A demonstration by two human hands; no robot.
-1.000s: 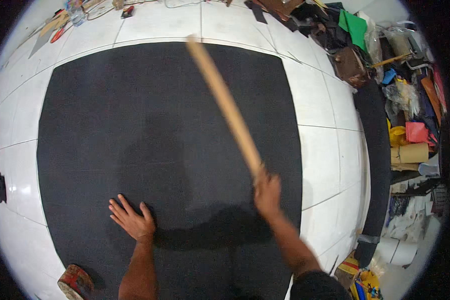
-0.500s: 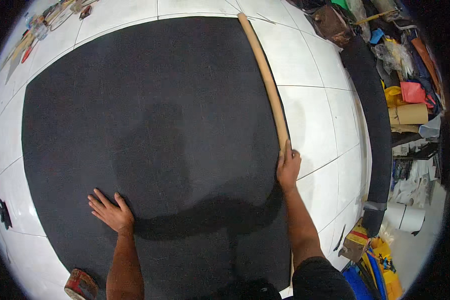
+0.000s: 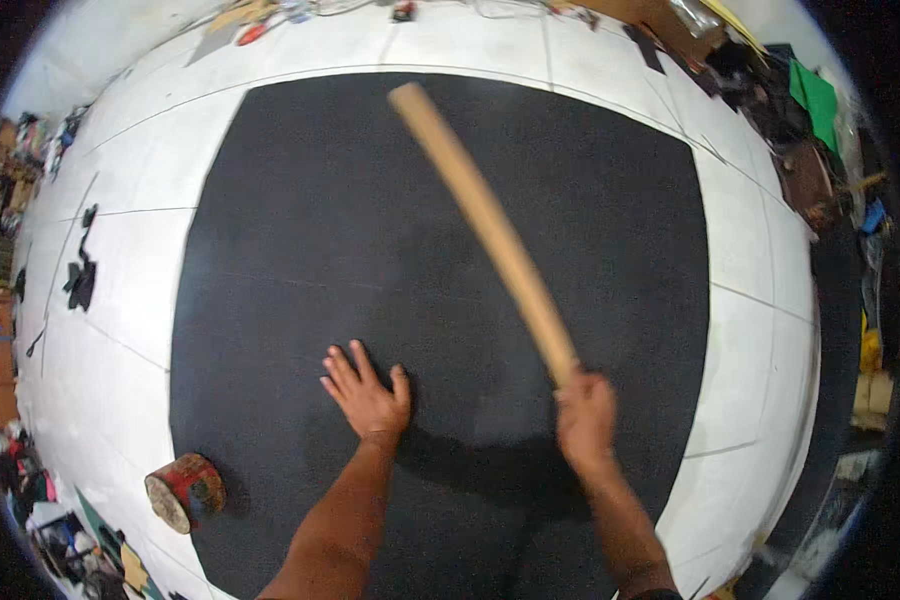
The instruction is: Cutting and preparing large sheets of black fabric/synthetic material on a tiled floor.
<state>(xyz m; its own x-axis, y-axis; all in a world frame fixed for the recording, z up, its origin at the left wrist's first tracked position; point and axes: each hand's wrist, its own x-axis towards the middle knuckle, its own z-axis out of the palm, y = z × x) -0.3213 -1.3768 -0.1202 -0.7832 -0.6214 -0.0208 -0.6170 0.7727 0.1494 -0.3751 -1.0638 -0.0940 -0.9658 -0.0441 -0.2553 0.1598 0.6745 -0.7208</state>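
Observation:
A large black sheet (image 3: 290, 200) is spread over the white tiled floor. My left hand (image 3: 372, 398) lies flat on it, fingers spread. In my right hand (image 3: 587, 420) is the near end of a long tan tube (image 3: 490, 230), gripped with the fingers wrapped round it. The tube slants across the sheet, its far end close to the sheet's far edge. A red, stained can (image 3: 198, 487) rests at the sheet's near left edge. My right fingers are slightly blurred.
Pale floor tiles (image 3: 760, 245) surround the sheet. A black strap-like item (image 3: 82, 280) lies on the left tiles. Along the right side runs a long black roll (image 3: 838, 330), with a green piece (image 3: 813, 105) and other clutter beyond. Small tools lie by the far wall.
The tan tube has come away from the sheet's right edge and now slants over its middle. My view has shifted left. My left hand stays flat on the sheet.

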